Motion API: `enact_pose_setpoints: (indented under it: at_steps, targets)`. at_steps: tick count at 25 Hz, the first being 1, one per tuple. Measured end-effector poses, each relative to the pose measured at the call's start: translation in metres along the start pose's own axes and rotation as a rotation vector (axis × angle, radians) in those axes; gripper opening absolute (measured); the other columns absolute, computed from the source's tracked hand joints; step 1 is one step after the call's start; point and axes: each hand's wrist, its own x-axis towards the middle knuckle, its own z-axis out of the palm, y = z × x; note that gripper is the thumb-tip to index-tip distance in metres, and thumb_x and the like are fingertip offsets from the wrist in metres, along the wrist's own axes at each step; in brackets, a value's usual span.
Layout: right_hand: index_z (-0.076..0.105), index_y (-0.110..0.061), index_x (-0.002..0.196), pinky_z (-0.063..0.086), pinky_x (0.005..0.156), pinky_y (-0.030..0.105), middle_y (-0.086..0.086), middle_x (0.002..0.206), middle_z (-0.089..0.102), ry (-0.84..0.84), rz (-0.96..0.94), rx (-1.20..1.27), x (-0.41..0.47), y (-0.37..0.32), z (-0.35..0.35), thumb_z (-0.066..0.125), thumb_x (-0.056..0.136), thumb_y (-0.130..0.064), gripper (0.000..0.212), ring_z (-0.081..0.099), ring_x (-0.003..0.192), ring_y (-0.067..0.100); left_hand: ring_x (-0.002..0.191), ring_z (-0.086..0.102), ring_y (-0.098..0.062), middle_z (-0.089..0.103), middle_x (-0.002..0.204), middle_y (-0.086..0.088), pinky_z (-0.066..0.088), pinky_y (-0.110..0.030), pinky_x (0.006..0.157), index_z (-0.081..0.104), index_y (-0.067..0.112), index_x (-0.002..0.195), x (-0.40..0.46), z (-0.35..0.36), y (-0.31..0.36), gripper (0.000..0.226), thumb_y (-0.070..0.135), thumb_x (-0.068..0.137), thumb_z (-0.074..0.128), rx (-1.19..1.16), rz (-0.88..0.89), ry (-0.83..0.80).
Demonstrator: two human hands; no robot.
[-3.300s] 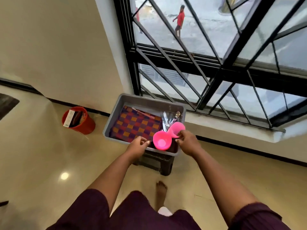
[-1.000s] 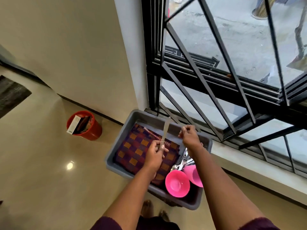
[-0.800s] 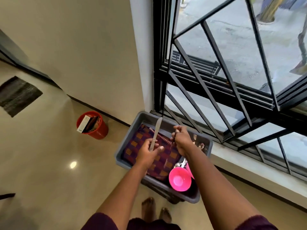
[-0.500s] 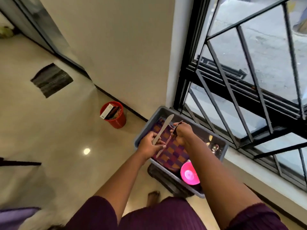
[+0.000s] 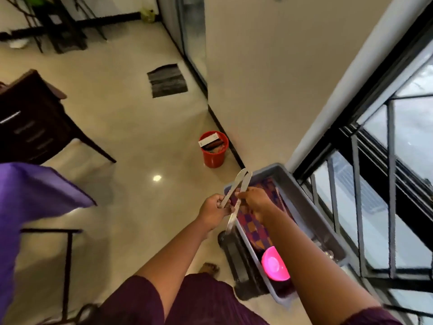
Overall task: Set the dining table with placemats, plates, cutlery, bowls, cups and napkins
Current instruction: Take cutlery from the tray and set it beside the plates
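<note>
My left hand grips a silver table knife by its handle, blade pointing up and away. My right hand pinches a second knife near its middle, right beside the first, so the two blades almost touch. Both hands hover over the near left edge of a grey plastic tub. The tub holds a purple and orange chequered placemat and a pink bowl. My right forearm hides part of the tub's contents.
The tub sits on a black stool by the barred window. A red bucket stands by the wall. A dark chair and a purple-covered table lie to the left, a dark mat farther off.
My right hand has brought a second knife up beside the one in my left hand. Both hands have moved toward the tub's left edge, and the view has swung left, showing chair and table.
</note>
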Motion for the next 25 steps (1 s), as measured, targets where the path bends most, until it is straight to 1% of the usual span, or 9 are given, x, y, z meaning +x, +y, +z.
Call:
enact_pose_setpoints:
  at_steps: [2, 5, 6, 8, 11, 14, 19, 22, 25]
  targets:
    - [0.066, -0.001, 0.095, 0.046, 0.064, 0.03, 0.014, 0.081, 0.065, -0.135, -0.01, -0.042, -0.008, 0.004, 0.023, 0.062, 0.092, -0.009, 0.01, 0.061, 0.065, 0.019, 0.075, 0.059, -0.012, 0.064, 0.081, -0.001, 0.048, -0.015, 0.064, 0.059, 0.014, 0.091, -0.017, -0.014, -0.004, 0.023, 0.0, 0.081, 0.073, -0.088, -0.002, 0.08]
    - [0.065, -0.008, 0.085, 0.046, 0.061, 0.023, 0.009, 0.074, 0.063, -0.35, -0.041, -0.07, -0.021, 0.001, 0.071, 0.059, 0.095, -0.009, 0.012, 0.061, 0.064, 0.016, 0.064, 0.051, -0.01, 0.065, 0.079, -0.002, 0.039, -0.018, 0.053, 0.059, 0.013, 0.103, -0.047, -0.051, -0.021, 0.021, 0.02, 0.088, 0.071, -0.162, -0.036, 0.234]
    - [0.066, -0.009, 0.085, 0.048, 0.063, 0.024, 0.008, 0.074, 0.063, -0.406, -0.057, -0.089, -0.026, -0.002, 0.089, 0.058, 0.096, -0.009, 0.013, 0.062, 0.066, 0.016, 0.056, 0.044, -0.009, 0.067, 0.08, -0.005, 0.035, -0.019, 0.049, 0.059, 0.014, 0.107, -0.058, -0.067, -0.028, 0.022, 0.029, 0.092, 0.064, -0.206, -0.06, 0.298]
    - [0.067, -0.009, 0.091, 0.05, 0.063, 0.026, 0.006, 0.075, 0.062, -0.506, -0.053, -0.12, -0.035, -0.005, 0.129, 0.054, 0.097, -0.008, 0.014, 0.061, 0.067, 0.016, 0.048, 0.034, -0.009, 0.069, 0.076, -0.004, 0.029, -0.019, 0.044, 0.058, 0.02, 0.115, -0.082, -0.101, -0.046, 0.02, 0.03, 0.1, 0.05, -0.334, -0.077, 0.419]
    - [0.066, -0.007, 0.102, 0.05, 0.058, 0.028, 0.006, 0.071, 0.058, -0.653, 0.006, -0.151, -0.048, -0.005, 0.186, 0.049, 0.1, -0.013, 0.018, 0.058, 0.06, 0.017, 0.053, 0.046, -0.013, 0.07, 0.076, -0.005, 0.037, -0.021, 0.048, 0.057, 0.023, 0.117, -0.122, -0.145, -0.07, 0.019, 0.019, 0.103, 0.044, -0.522, -0.054, 0.569]
    - [0.065, -0.007, 0.106, 0.044, 0.053, 0.024, 0.005, 0.067, 0.052, -0.782, 0.066, -0.222, -0.06, -0.006, 0.254, 0.046, 0.103, -0.017, 0.022, 0.047, 0.053, 0.014, 0.07, 0.064, -0.022, 0.072, 0.085, -0.011, 0.053, -0.03, 0.064, 0.057, 0.013, 0.108, -0.151, -0.189, -0.101, 0.018, 0.007, 0.101, 0.041, -0.728, -0.051, 0.723]
    - [0.064, -0.005, 0.112, 0.042, 0.05, 0.023, 0.006, 0.07, 0.05, -0.915, 0.063, -0.425, -0.077, -0.014, 0.373, 0.04, 0.1, -0.003, 0.027, 0.047, 0.054, 0.012, 0.053, 0.047, -0.014, 0.06, 0.067, -0.006, 0.041, -0.023, 0.049, 0.055, 0.005, 0.104, -0.179, -0.276, -0.129, 0.013, 0.002, 0.097, 0.044, -0.896, -0.069, 1.036]
    - [0.063, -0.006, 0.108, 0.041, 0.053, 0.023, 0.006, 0.069, 0.047, -1.019, 0.035, -0.523, -0.085, -0.024, 0.45, 0.039, 0.097, 0.002, 0.027, 0.045, 0.055, 0.013, 0.057, 0.045, -0.013, 0.055, 0.068, -0.005, 0.038, -0.024, 0.052, 0.058, 0.008, 0.104, -0.192, -0.34, -0.141, 0.013, 0.01, 0.1, 0.045, -0.897, -0.094, 1.207]
    - [0.063, -0.006, 0.106, 0.042, 0.053, 0.024, 0.006, 0.067, 0.047, -1.068, -0.021, -0.613, -0.089, -0.033, 0.524, 0.039, 0.096, 0.006, 0.029, 0.045, 0.054, 0.013, 0.059, 0.046, -0.012, 0.057, 0.07, -0.004, 0.039, -0.024, 0.053, 0.059, 0.02, 0.112, -0.203, -0.398, -0.157, 0.019, 0.014, 0.101, 0.045, -0.914, -0.098, 1.308]
